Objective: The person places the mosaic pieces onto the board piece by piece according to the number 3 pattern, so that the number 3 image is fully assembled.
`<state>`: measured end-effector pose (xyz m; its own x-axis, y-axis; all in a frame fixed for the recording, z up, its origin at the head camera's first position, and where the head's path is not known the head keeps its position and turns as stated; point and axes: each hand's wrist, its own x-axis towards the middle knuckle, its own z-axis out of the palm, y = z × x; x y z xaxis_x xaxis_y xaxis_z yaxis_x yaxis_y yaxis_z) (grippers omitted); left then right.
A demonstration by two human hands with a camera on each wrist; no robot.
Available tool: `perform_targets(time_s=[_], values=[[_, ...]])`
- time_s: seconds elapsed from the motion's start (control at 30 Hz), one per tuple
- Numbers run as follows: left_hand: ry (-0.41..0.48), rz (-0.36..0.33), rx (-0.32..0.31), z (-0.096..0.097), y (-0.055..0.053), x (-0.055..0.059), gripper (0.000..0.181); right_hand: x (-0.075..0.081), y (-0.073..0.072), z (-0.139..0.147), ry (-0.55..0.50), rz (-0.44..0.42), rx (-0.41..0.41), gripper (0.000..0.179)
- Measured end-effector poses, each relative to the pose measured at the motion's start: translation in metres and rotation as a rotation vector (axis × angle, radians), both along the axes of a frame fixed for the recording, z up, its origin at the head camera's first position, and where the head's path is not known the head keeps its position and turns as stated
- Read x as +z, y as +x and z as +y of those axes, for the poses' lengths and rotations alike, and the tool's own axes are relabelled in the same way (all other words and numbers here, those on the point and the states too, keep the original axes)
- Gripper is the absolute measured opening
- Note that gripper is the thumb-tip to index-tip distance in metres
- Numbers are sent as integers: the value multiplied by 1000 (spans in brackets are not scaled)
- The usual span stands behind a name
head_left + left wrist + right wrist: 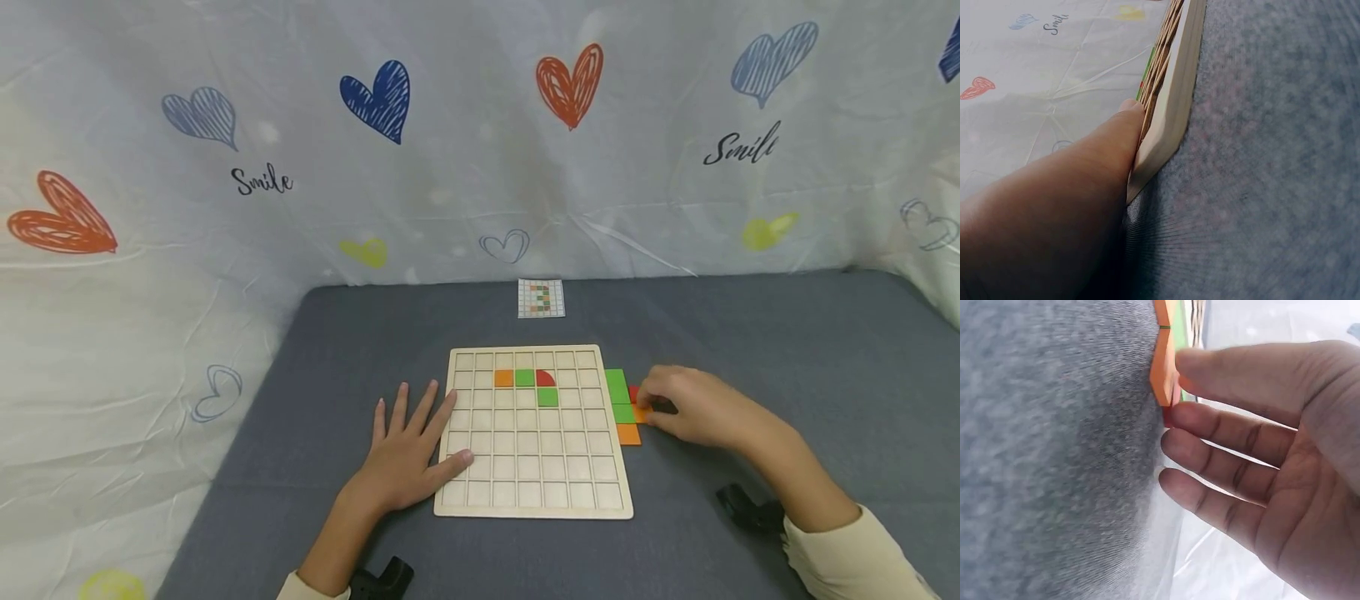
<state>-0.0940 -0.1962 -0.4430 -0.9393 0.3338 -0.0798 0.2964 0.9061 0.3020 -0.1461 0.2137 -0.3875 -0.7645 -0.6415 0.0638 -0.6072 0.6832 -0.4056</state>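
Note:
A wooden grid board [528,467] lies on the table, with an orange square [504,378], a green square [525,377], a red quarter-round tile [545,378] and another green square [547,397] in its cells. My left hand [405,458] rests with fingers spread on the board's left edge, its thumb [1085,156] along the rim. At the board's right, my right hand [697,404] has bent fingers over an orange tile [1161,369] and a red tile [1167,417]. Thumb and fingertips are right at these tiles; I cannot tell whether they pinch one.
Green tiles [617,386] and an orange tile [628,434] lie against the board's right side. Behind the board lies a small pattern card [542,298] with a coloured grid. A white curtain [450,183] printed with hearts hangs behind the grey tablecloth [360,333].

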Motion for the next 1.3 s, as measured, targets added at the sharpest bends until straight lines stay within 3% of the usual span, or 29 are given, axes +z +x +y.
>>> perform_targets(time_s=[0.3,0.67,1.03,1.3], values=[[26,10,-9,2,1,6,86,-5,2,2,10,19,-14,26],[-3,6,-5,0,0,-1,87,-1,4,3,3,6,-20,25],[10,3,-10,1,0,1,86,-5,5,-4,-60,37,31,24],[41,28,-23,3,3,8,84,-9,5,-12,-96,64,54,23]])
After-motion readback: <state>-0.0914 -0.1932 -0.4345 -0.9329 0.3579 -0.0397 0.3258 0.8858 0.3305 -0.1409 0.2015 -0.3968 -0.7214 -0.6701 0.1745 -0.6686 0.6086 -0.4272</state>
